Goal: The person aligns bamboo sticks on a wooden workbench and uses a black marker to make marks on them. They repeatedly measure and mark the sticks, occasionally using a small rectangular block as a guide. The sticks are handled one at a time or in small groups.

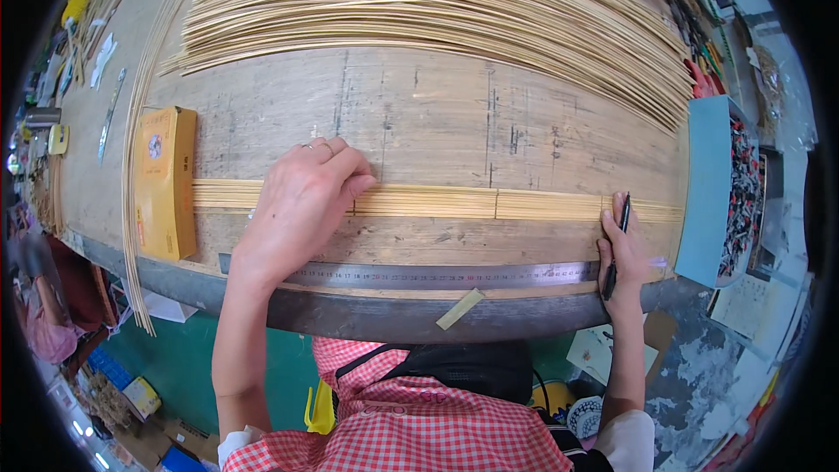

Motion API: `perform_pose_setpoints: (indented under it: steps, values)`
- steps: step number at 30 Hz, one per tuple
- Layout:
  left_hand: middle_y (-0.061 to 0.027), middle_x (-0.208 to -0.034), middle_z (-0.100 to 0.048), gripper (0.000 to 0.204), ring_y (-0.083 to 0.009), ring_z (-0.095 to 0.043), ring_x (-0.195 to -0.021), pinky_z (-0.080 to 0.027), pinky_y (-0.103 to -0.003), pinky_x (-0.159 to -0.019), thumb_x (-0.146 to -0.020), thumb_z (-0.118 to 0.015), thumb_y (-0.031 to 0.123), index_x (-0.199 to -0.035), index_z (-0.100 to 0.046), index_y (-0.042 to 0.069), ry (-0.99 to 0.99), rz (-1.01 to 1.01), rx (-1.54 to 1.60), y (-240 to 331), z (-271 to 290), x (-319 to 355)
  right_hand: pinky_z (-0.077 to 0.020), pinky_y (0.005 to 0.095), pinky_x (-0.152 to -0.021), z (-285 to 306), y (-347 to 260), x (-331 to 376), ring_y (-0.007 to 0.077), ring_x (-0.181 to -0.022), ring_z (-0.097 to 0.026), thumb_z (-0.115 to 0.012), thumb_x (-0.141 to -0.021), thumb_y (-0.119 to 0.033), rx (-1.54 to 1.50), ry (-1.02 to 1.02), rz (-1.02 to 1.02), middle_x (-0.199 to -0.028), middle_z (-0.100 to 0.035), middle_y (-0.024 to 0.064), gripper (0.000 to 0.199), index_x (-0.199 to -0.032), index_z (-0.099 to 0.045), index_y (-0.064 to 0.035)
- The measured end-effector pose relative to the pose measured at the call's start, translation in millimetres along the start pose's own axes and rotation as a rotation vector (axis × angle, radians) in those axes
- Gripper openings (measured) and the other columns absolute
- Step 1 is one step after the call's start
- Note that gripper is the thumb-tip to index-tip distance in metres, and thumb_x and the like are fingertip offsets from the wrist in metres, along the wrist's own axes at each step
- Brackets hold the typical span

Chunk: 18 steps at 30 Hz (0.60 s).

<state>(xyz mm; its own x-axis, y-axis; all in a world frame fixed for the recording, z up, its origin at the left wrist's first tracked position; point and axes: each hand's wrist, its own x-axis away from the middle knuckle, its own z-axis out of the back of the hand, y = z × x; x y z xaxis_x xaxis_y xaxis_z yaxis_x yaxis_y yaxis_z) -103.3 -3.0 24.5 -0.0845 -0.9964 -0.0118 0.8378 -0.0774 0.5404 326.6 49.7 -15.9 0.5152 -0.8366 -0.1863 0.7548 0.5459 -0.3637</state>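
Note:
A flat row of thin bamboo strips (437, 201) runs left to right across the wooden table, crossed by a few dark lines. My left hand (310, 188) is over the left half of this row, its fingers curled and pressed together; whatever they may hold is hidden. Toward the row's right end, my right hand (622, 249) rests with its fingertips on the strips. A black pen (624, 214) is held in that hand, lying upright along the fingers. Below the row, a steel ruler (454, 274) lies along the table's front edge, its right end beside my right hand.
A yellow box (166, 183) stands at the row's left end, beside long loose strips (135, 140). At the right, a light blue box (708, 192) holds many small dark and red pieces. A large pile of bamboo sticks (419, 9) covers the far side. Tape (460, 308) sits on the front edge.

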Motion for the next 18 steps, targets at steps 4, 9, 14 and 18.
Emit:
perform_pose_setpoints:
  steps: [4, 9, 14, 18]
  values:
    - [-0.011, -0.085, -0.063, 0.007, -0.0332, -0.061, -0.086, -0.047, -0.043, -0.079, -0.088, -0.07, 0.007, -0.088, -0.064, 0.004, -0.059, -0.019, -0.023, 4, 1, -5, -0.0369, 0.0486, -0.119, 0, 1, 0, 0.0414, -0.143, -0.046, -0.065, -0.078, 0.019, -0.005, -0.004, -0.008, -0.149, -0.054, 0.0213, 0.055, -0.128, -0.063, -0.0031]
    - [-0.0111, -0.087, -0.061, 0.008, -0.0334, -0.058, -0.088, -0.044, -0.041, -0.082, -0.088, -0.067, 0.005, -0.09, -0.06, 0.003, -0.042, -0.067, -0.016, 5, -1, -9, -0.0379, 0.0486, -0.117, 1, 2, 2, 0.042, -0.142, -0.046, -0.064, -0.082, 0.015, 0.004, 0.007, 0.016, -0.148, -0.054, 0.0235, 0.05, -0.128, -0.062, -0.0015]
    - [-0.0115, -0.088, -0.058, 0.011, -0.0327, -0.056, -0.088, -0.043, -0.04, -0.081, -0.09, -0.064, 0.002, -0.095, -0.054, 0.003, 0.059, -0.056, -0.007, 13, 12, -6, -0.0399, 0.0475, -0.116, 7, -3, 0, 0.0379, -0.138, -0.053, -0.058, -0.095, 0.004, -0.075, 0.129, -0.021, -0.145, -0.055, 0.0272, 0.032, -0.127, -0.061, 0.0039]
    - [-0.0102, -0.087, -0.057, 0.015, -0.0315, -0.056, -0.081, -0.043, -0.04, -0.076, -0.087, -0.065, 0.0, -0.094, -0.053, 0.004, 0.251, -0.129, -0.136, 28, 31, -3, -0.0401, 0.0482, -0.116, 20, -13, 7, 0.0377, -0.134, -0.056, -0.041, -0.108, -0.01, -0.159, 0.43, -0.161, -0.143, -0.056, 0.0299, 0.032, -0.13, -0.055, 0.0088]
